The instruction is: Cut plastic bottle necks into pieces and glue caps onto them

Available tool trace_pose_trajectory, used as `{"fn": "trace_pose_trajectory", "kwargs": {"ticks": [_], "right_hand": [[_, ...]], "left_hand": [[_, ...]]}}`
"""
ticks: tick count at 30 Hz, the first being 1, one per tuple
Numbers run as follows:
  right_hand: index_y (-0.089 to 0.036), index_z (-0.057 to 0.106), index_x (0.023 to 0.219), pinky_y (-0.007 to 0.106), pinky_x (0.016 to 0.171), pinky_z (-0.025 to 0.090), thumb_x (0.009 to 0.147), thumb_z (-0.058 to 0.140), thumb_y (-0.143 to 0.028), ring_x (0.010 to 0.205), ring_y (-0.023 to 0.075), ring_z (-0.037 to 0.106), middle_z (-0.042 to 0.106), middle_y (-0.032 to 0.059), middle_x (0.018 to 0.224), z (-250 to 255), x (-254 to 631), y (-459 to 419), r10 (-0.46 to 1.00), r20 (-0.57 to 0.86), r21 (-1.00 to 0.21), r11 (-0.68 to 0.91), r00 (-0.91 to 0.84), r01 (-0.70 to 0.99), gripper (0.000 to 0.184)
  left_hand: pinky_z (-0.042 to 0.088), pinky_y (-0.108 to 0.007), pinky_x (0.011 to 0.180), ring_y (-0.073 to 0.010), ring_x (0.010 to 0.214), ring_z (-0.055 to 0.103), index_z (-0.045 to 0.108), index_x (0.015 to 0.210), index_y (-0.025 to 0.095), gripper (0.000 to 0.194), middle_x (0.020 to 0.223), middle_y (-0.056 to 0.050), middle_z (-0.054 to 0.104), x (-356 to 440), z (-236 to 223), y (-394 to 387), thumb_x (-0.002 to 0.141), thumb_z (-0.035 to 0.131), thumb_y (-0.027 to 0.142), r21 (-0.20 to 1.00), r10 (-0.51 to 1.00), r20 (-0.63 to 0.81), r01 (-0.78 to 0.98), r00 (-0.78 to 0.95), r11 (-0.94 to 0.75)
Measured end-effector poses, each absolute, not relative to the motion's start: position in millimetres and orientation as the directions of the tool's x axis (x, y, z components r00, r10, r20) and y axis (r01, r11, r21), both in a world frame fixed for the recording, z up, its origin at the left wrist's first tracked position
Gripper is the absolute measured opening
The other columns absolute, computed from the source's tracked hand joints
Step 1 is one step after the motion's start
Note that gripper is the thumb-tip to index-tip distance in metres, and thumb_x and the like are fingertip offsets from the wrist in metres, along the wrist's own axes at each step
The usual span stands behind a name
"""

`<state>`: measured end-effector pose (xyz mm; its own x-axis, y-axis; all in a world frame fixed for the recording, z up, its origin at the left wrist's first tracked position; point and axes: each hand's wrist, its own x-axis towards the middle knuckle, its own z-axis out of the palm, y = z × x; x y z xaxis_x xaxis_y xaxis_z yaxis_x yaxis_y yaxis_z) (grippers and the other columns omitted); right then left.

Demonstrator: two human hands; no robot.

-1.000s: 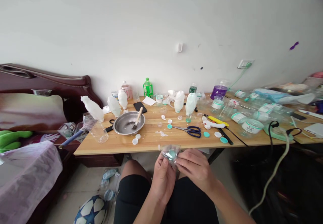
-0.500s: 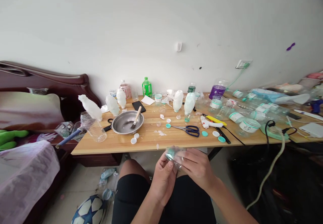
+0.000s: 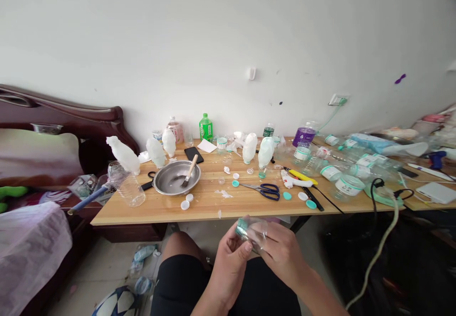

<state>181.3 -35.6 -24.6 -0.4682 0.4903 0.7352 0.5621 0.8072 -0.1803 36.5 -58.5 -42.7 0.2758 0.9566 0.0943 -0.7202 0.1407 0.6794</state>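
Observation:
Over my lap, at the table's front edge, both hands hold a cut piece of clear plastic bottle [image 3: 257, 228] with a teal end, which looks like its cap. My left hand [image 3: 230, 254] grips it by the teal end, thumb in front. My right hand [image 3: 283, 247] is closed round the wider clear part, and its fingers hide some of the rim. On the table beyond lie blue-handled scissors [image 3: 269, 191], a teal cap [image 3: 235, 183] and a white glue gun [image 3: 294, 180]. Two white-coated bottle shapes [image 3: 250, 148] stand upside down farther back.
A steel bowl [image 3: 167, 187] with a brush [image 3: 190, 171] across it sits left of centre. Several clear bottles [image 3: 349, 185] crowd the right side, near a power strip with cables [image 3: 383, 199]. A ball [image 3: 116, 301] lies on the floor at lower left.
The bottle piece has turned a little in my hands, its clear part now showing more to the right. My view has tilted slightly, so the table sits lower.

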Motion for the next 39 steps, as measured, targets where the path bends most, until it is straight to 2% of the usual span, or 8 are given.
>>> {"fn": "trace_pose_trajectory", "kwargs": {"ticks": [8, 15, 18, 21, 26, 34, 37, 39], "right_hand": [[-0.024, 0.066, 0.110, 0.030, 0.074, 0.056, 0.087, 0.059, -0.006, 0.087, 0.0190, 0.071, 0.074, 0.0060, 0.094, -30.8, 187.4, -45.4, 0.482, 0.775, -0.208, 0.806, -0.410, 0.554, 0.030], [-0.022, 0.066, 0.107, 0.030, 0.073, 0.056, 0.086, 0.060, -0.003, 0.087, 0.0186, 0.069, 0.073, 0.0063, 0.093, -29.3, 186.4, -51.4, 0.419, 0.823, -0.171, 0.826, -0.384, 0.537, 0.030], [-0.022, 0.066, 0.103, 0.028, 0.068, 0.055, 0.082, 0.066, -0.003, 0.077, 0.0156, 0.065, 0.068, 0.0051, 0.089, -31.6, 186.4, -55.9, 0.419, 0.882, -0.207, 0.754, -0.214, 0.623, 0.028], [-0.023, 0.062, 0.110, 0.030, 0.065, 0.055, 0.077, 0.075, -0.011, 0.075, 0.0160, 0.061, 0.061, 0.0067, 0.095, -29.8, 187.0, -55.4, 0.442, 0.897, -0.338, 0.665, 0.013, 0.666, 0.037], [-0.024, 0.063, 0.111, 0.034, 0.073, 0.056, 0.083, 0.067, -0.010, 0.084, 0.0195, 0.065, 0.067, 0.0064, 0.091, -18.7, 188.9, -50.9, 0.488, 0.852, -0.300, 0.751, -0.189, 0.588, 0.031], [-0.024, 0.063, 0.108, 0.033, 0.069, 0.057, 0.081, 0.069, -0.006, 0.079, 0.0180, 0.065, 0.066, 0.0060, 0.086, -20.6, 182.9, -58.2, 0.455, 0.882, -0.289, 0.727, -0.121, 0.623, 0.033], [-0.022, 0.062, 0.106, 0.033, 0.070, 0.058, 0.080, 0.070, -0.004, 0.079, 0.0178, 0.065, 0.065, 0.0065, 0.087, -22.6, 180.9, -57.9, 0.455, 0.887, -0.311, 0.720, -0.083, 0.621, 0.033], [-0.022, 0.061, 0.105, 0.033, 0.072, 0.058, 0.081, 0.069, -0.004, 0.080, 0.0178, 0.065, 0.065, 0.0065, 0.087, -22.2, 178.7, -57.4, 0.460, 0.886, -0.325, 0.710, -0.061, 0.625, 0.032]], "left_hand": [[0.039, -0.043, 0.106, -0.0306, 0.121, 0.055, 0.064, 0.125, 0.020, 0.055, 0.124, -0.014, 0.065, 42.4, -31.1, -74.8, 0.077, 0.075, 0.046, 0.621, 0.970, 0.069, -0.771, 0.232, 0.140], [0.042, -0.041, 0.104, -0.0267, 0.115, 0.060, 0.067, 0.120, 0.022, 0.036, 0.120, -0.011, 0.068, 49.4, -30.0, -77.7, 0.087, 0.065, 0.037, 0.551, 0.976, 0.022, -0.817, 0.218, 0.170], [0.043, -0.041, 0.103, -0.0253, 0.114, 0.060, 0.067, 0.121, 0.023, 0.034, 0.119, -0.010, 0.068, 48.0, -31.6, -78.5, 0.092, 0.059, 0.038, 0.521, 0.978, 0.035, -0.839, 0.205, 0.157], [0.044, -0.041, 0.101, -0.0263, 0.114, 0.060, 0.066, 0.122, 0.021, 0.039, 0.118, -0.012, 0.068, 45.4, -33.0, -79.1, 0.090, 0.061, 0.041, 0.563, 0.976, 0.006, -0.808, 0.216, 0.175], [0.044, -0.042, 0.101, -0.0296, 0.115, 0.060, 0.068, 0.120, 0.018, 0.044, 0.118, -0.012, 0.070, 42.5, -36.7, -78.3, 0.084, 0.068, 0.044, 0.694, 0.978, -0.007, -0.703, 0.210, 0.156], [0.037, -0.046, 0.110, -0.0353, 0.131, 0.049, 0.062, 0.131, 0.022, 0.065, 0.138, -0.013, 0.060, 35.2, -47.0, -79.9, 0.079, 0.065, 0.059, 0.805, 0.967, 0.104, -0.591, 0.231, 0.055], [0.039, -0.041, 0.110, -0.0343, 0.136, 0.044, 0.052, 0.139, 0.030, 0.085, 0.144, -0.009, 0.055, 36.0, -47.4, -84.5, 0.062, 0.085, 0.046, 0.815, 0.981, 0.130, -0.579, 0.146, -0.021], [0.041, -0.038, 0.109, -0.0311, 0.134, 0.048, 0.046, 0.142, 0.033, 0.088, 0.140, -0.008, 0.058, 37.9, -49.6, -87.4, 0.064, 0.087, 0.031, 0.867, 0.992, 0.102, -0.496, 0.070, -0.054]]}}
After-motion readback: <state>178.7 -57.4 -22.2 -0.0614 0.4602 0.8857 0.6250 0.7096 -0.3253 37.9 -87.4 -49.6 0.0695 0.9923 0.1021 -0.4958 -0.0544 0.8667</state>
